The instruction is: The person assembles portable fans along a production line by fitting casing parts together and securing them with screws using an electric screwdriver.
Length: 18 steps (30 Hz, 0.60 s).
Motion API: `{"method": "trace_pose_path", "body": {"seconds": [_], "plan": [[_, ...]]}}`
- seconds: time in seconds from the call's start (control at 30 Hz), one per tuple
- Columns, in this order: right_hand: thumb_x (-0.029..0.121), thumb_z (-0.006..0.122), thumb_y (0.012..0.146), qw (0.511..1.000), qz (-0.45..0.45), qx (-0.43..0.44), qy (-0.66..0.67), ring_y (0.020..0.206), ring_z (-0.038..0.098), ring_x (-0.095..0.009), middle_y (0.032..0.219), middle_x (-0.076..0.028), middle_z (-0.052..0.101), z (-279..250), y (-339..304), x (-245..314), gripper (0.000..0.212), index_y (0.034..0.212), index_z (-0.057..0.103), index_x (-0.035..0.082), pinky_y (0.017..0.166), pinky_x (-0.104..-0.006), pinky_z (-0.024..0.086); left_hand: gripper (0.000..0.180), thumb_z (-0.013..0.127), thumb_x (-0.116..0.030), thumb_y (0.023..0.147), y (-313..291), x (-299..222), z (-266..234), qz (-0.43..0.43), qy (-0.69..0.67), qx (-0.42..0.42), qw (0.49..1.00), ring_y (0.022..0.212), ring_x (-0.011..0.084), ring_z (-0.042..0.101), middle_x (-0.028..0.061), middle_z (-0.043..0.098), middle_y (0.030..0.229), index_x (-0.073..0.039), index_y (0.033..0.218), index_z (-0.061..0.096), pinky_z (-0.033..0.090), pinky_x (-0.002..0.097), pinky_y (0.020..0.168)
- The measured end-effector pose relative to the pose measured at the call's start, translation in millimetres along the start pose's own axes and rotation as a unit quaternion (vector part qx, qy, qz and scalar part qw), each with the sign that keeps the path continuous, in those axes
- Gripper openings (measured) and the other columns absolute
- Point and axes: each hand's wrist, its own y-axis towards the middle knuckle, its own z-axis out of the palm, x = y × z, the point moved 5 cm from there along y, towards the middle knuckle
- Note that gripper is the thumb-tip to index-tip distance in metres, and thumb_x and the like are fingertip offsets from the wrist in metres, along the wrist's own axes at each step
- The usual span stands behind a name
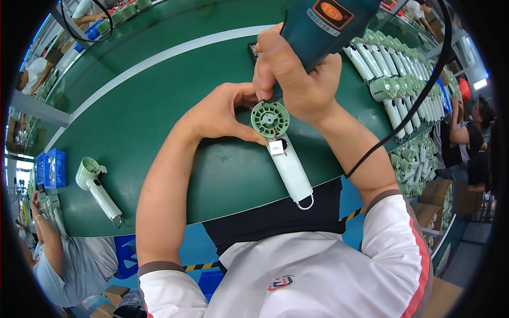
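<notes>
My right hand point(299, 79) grips a dark teal electric screwdriver point(318, 37) with its tip pointing down at the rim of a handheld fan body point(291, 172). That body has a round pale green head with a slotted grille, a white handle, and a metal loop at its end. A small white tag or connector point(277, 147) sits where the head joins the handle. My left hand point(222, 112) curls around the left side of the head, thumb near its lower edge. The screwdriver's bit is mostly hidden by my fingers.
Another fan body point(98, 188) lies on the green table point(154, 132) to the left, near blue bins point(54, 168). Rows of fan bodies point(403, 85) fill the right side, with more piled below point(416, 164). A black cable point(408, 119) hangs past my right arm. Other people work on both sides.
</notes>
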Motion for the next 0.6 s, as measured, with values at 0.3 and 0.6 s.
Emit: {"method": "trace_pose_path", "body": {"seconds": [0.3,0.6], "plan": [[0.014,0.070,0.099,0.997,0.065,0.030,-0.021,0.048,0.057,-0.011,0.061,-0.004,0.060,5,5,-12,0.018,0.092,0.063,-0.001,0.046,-0.0263,0.044,0.061,0.095,-0.001,0.064,0,1,-3,0.000,-0.014,-0.006,1.000,0.105,0.0140,0.065,0.0029,0.071,0.111,-0.002,0.117,0.065,0.048,0.0330,0.103],[0.009,0.068,0.099,0.993,0.097,0.021,0.058,0.050,0.059,-0.013,0.063,-0.006,0.062,2,1,-9,0.013,0.097,0.062,-0.002,0.047,-0.0282,0.047,0.064,0.097,-0.004,0.063,-1,5,2,0.004,-0.019,-0.001,1.000,0.107,0.0143,0.066,0.0042,0.072,0.113,-0.002,0.120,0.066,0.048,0.0341,0.106]]}}
